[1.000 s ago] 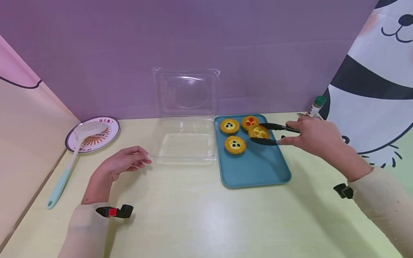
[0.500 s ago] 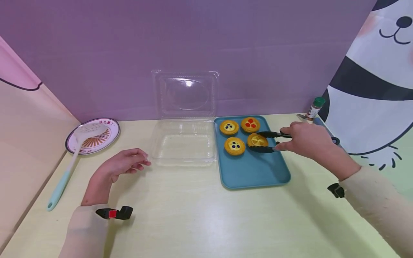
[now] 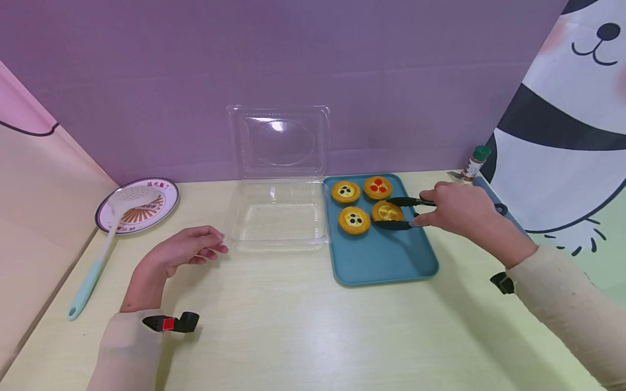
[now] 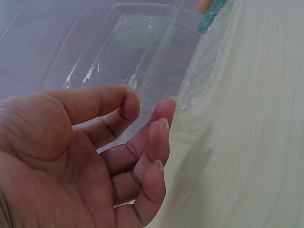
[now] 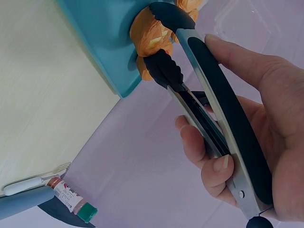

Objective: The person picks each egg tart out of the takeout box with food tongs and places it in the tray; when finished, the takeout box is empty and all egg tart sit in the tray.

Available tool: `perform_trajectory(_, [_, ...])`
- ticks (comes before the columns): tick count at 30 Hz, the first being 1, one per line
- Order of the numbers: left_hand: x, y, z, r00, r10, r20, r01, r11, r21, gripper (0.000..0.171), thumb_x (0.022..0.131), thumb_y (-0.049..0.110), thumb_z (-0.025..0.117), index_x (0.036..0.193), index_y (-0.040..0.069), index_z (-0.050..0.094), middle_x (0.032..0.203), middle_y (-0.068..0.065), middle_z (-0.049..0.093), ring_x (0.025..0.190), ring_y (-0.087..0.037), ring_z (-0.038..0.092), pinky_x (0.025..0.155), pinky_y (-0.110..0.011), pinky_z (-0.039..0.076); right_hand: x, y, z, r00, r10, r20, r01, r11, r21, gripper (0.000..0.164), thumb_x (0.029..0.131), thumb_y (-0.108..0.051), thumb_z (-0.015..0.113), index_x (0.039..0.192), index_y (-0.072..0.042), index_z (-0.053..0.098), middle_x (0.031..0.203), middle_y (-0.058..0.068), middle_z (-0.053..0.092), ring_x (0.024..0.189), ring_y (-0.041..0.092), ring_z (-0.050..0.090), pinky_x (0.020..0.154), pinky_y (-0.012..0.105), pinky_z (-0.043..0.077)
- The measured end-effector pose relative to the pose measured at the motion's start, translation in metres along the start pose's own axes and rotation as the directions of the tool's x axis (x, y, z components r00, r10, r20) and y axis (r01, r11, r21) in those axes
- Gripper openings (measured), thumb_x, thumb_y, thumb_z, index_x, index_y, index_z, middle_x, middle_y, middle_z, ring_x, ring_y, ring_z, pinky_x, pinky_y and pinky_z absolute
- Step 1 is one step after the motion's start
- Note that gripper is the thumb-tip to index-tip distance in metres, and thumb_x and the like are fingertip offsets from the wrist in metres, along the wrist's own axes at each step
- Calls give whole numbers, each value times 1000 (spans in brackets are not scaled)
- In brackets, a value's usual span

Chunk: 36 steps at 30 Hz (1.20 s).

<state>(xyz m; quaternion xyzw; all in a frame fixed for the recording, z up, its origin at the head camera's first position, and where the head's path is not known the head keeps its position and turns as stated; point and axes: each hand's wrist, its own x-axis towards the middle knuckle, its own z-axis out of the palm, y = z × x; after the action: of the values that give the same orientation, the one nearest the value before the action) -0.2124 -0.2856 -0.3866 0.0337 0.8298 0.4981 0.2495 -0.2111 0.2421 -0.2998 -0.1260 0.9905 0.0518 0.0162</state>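
Observation:
In the head view my right hand [image 3: 467,214] grips black-and-silver tongs [image 5: 213,99] whose tips sit on either side of a yellow-topped tart [image 3: 388,212]. That tart is on the blue tray [image 3: 381,263], below a red-topped tart [image 3: 378,188] and beside two dark-dotted tarts, one at the back [image 3: 345,191] and a nearer one [image 3: 354,220]. Left of the tray stands a clear plastic container [image 3: 279,242], its lid raised against the purple backdrop. My left hand [image 3: 183,252] pinches its front left corner between thumb and index finger, the other fingers loosely curled.
At the far left a patterned plate [image 3: 166,209] bears the head of a slotted spatula with a pale blue handle [image 3: 88,288]. A green-capped seasoning bottle [image 3: 475,163] and a fork [image 5: 61,167] lie at the back right, by a blue flat object [image 5: 23,202].
My right hand has moved left with the tongs, and the yellow-topped tart has shifted left and nearer, away from overlapping the red-topped one. The left hand keeps its place.

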Motion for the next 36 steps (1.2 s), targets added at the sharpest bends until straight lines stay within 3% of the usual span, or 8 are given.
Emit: perform_trajectory(36, [1,-2,-2,999,4,36,-5,1000,29,39,103,39,54,116,3,63,110,2,73,96,-15,64,83,-30,52,-5,3,-3,1000,12,3,-11,999,-32,74,79,-61,75,132,-10,64,106,16,67,73,21,62,47,30,45])
